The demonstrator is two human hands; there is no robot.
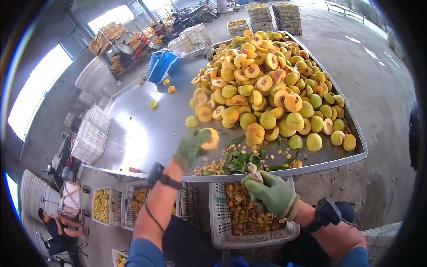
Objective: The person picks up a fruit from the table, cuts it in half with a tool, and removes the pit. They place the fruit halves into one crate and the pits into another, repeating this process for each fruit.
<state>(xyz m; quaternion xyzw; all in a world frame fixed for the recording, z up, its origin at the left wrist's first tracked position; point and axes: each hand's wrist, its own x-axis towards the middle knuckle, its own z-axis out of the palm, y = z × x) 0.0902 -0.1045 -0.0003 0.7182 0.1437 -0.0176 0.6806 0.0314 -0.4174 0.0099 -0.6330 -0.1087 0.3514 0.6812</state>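
Note:
My left hand (190, 149), in a green glove, is closed around a yellow peach (210, 139) above the near part of the metal table. In my right hand (272, 192), also gloved in green, is a small tool with a shiny metal end (254, 171); its exact kind is hard to make out. That hand is at the table's front edge, over a white plastic crate (219, 222) holding brown peach pits and scraps (249, 216). A large heap of whole and halved peaches (262, 84) covers the table's right side.
Green leaves (240, 161) and loose kernels lie along the raised metal rim (231, 178). A blue bag (162, 66) sits at the table's far left. Fruit-filled crates (106, 205) stand below at left. A seated person (62, 227) is farther left. Stacked crates (287, 18) stand behind.

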